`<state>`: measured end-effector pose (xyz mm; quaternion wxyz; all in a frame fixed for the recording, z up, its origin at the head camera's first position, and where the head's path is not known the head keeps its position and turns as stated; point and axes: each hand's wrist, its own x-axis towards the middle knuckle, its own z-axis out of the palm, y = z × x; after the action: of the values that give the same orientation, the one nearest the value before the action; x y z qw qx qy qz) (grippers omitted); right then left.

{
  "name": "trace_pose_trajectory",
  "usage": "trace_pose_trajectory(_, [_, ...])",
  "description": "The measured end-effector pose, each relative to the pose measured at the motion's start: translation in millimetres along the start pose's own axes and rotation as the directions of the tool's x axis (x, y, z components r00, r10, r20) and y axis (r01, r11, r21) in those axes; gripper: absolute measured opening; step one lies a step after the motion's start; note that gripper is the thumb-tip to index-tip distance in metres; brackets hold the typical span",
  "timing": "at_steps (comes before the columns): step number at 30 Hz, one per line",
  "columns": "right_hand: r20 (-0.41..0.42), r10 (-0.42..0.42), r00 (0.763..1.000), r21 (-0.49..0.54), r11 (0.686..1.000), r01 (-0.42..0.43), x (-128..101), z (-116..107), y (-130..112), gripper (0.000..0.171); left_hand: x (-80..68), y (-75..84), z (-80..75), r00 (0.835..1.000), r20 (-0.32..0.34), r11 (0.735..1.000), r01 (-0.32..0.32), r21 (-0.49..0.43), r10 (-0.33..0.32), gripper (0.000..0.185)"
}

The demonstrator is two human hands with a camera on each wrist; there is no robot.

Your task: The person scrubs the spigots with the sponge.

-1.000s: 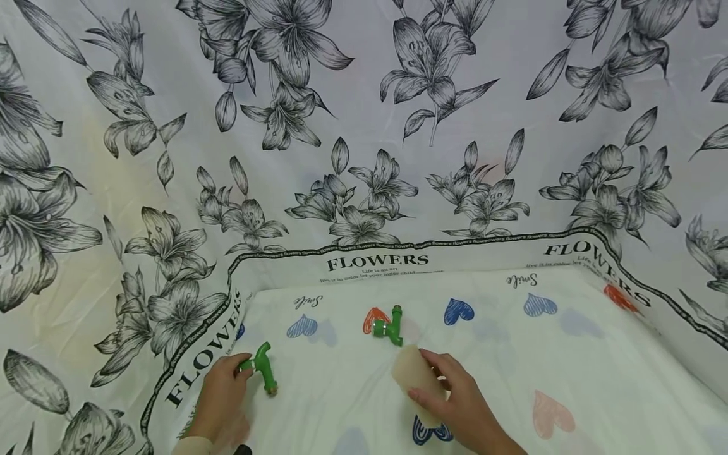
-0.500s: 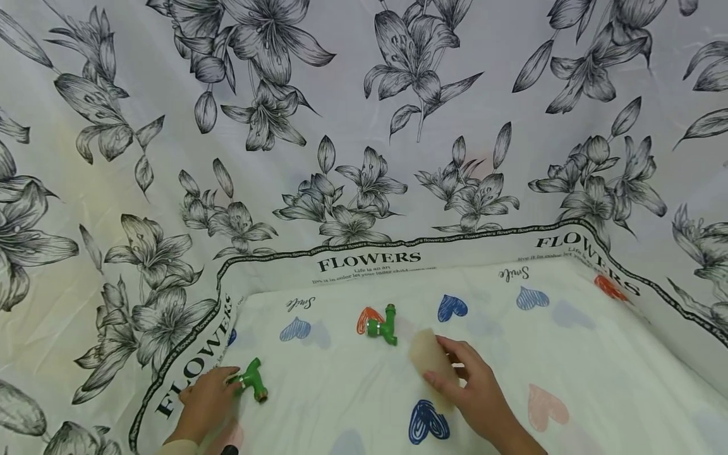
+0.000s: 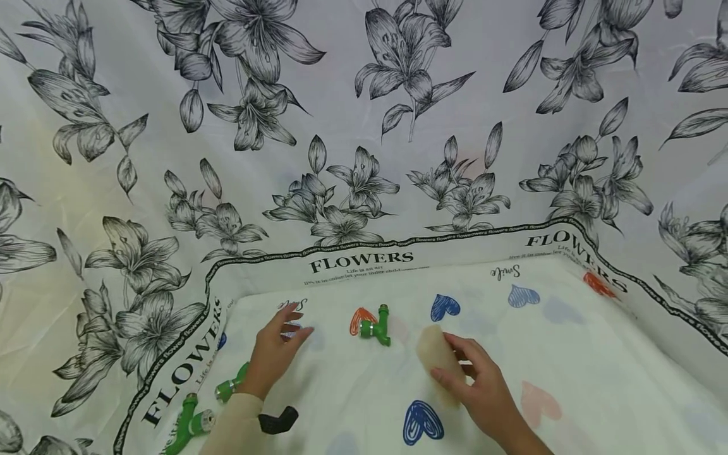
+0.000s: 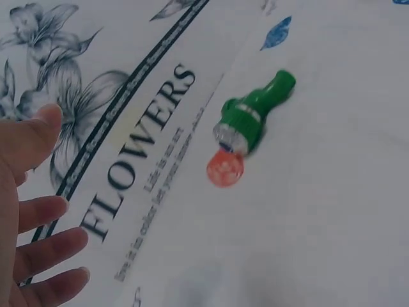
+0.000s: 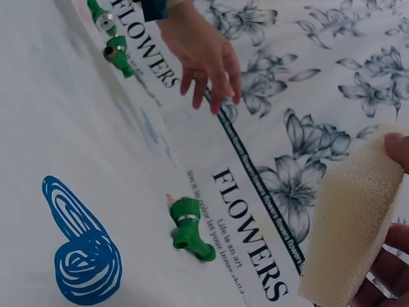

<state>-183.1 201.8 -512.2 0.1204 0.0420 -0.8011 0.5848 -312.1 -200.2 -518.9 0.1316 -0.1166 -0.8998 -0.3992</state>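
Observation:
In the head view my left hand (image 3: 275, 351) hovers over the white cloth, fingers apart, with nothing held. A green tap (image 3: 376, 328) lies to its right, over a red printed heart. The left wrist view shows a green tap (image 4: 249, 115) beyond the loosely spread left fingers (image 4: 48, 252). Partly hidden behind my left forearm are a second green tap (image 3: 227, 387) and a third (image 3: 188, 424) nearer the bottom edge. My right hand (image 3: 483, 385) grips a pale, porous sponge (image 3: 438, 360) between thumb and fingers, raised off the cloth; the right wrist view shows the sponge (image 5: 351, 217) close up.
White cloth (image 3: 341, 392) with printed hearts covers the surface. A floral curtain (image 3: 352, 114) rises behind it and along the left side. A black curved piece (image 3: 279, 420) sits beside the left wrist.
My left hand has let go of the left tap and moved right and away from me. The third tap has come into view at bottom left. The right hand keeps the sponge, drifting slightly right.

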Motion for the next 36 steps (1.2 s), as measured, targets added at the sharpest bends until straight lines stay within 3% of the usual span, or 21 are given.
trace_pose_trajectory(3, [-0.017, 0.000, 1.000, -0.001, 1.000, 0.000, 0.0, -2.8, -0.9, 0.061, 12.5, 16.9, 24.0, 0.999, 0.036, 1.000, -0.024, -0.006, 0.024, 0.069])
trace_pose_trajectory(7, [-0.026, 0.012, 1.000, 0.013, 1.000, -0.011, 0.0, -4.7, -0.3, 0.062, 24.7, 25.6, 57.4, 0.995, 0.094, 1.000, -0.018, -0.013, 0.019, 0.070])
trace_pose_trajectory(13, [-0.022, 0.031, 0.999, 0.058, 0.998, -0.029, -1.7, -2.8, 2.3, 0.065, 32.4, 13.4, 99.4, 0.969, 0.240, 0.996, 0.076, -0.040, -0.064, 0.073])
trace_pose_trajectory(17, [-0.039, 0.069, 0.997, 0.073, 0.995, -0.066, -5.7, 2.3, 2.0, 0.067, 28.6, -3.9, 115.0, 0.961, 0.272, 0.999, 0.046, 0.023, -0.051, 0.060])
trace_pose_trajectory(22, [-0.038, 0.084, 0.996, 0.112, 0.990, -0.080, -12.9, 13.6, 3.8, 0.063, 17.9, -21.1, 120.2, 0.974, 0.221, 0.998, 0.028, 0.054, -0.040, 0.047])
trace_pose_trajectory(25, [-0.052, 0.060, 0.997, 0.112, 0.992, -0.054, -15.1, 18.3, 5.9, 0.058, 14.9, -19.9, 117.9, 0.978, 0.206, 0.999, 0.042, -0.015, -0.038, 0.044])
trace_pose_trajectory(28, [-0.066, 0.041, 0.997, 0.107, 0.994, -0.034, -16.2, 21.6, 6.8, 0.054, 11.9, -11.3, 111.9, 0.970, 0.238, 0.984, 0.090, -0.155, -0.052, 0.041])
trace_pose_trajectory(30, [-0.062, 0.038, 0.997, 0.112, 0.993, -0.031, -15.5, 23.5, 6.0, 0.053, 9.3, -1.9, 105.9, 0.962, 0.264, 0.952, 0.148, -0.269, -0.075, 0.040])
trace_pose_trajectory(32, [-0.046, 0.043, 0.998, 0.116, 0.993, -0.037, -13.5, 25.2, 3.3, 0.054, 7.2, 11.9, 98.4, 0.953, 0.290, 0.902, 0.203, -0.382, -0.091, 0.039])
trace_pose_trajectory(36, [-0.003, 0.058, 0.998, 0.091, 0.994, -0.057, -6.6, 26.6, -6.2, 0.058, 4.1, 48.5, 86.5, 0.950, 0.305, 0.823, 0.230, -0.519, -0.073, 0.040])
